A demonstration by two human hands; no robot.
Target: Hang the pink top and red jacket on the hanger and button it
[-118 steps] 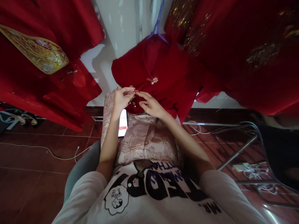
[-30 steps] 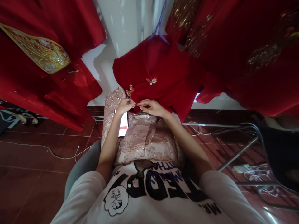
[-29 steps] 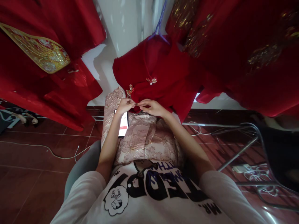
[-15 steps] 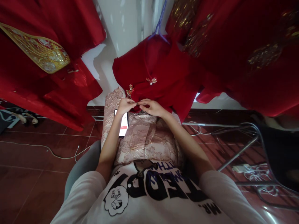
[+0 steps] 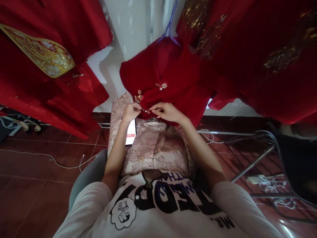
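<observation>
And here a beaded strand (image 5: pixel 146 111) is pinched near one end by the left hand (image 5: pixel 131 112), apparently so it is kept steady over the red garment (image 5: pixel 180 76), itself draped onto pink fabric (image 5: pixel 146 145), presumably for support; just beside the strand, the right hand's (image 5: pixel 169 112) fingertips are bunched, whether on anything cannot be told

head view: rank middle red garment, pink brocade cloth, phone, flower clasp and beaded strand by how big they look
1. Middle red garment
2. Pink brocade cloth
3. Phone, partly behind the left hand
4. Flower clasp and beaded strand: too alike to rank; the fingers may hide some of the strand.
</observation>
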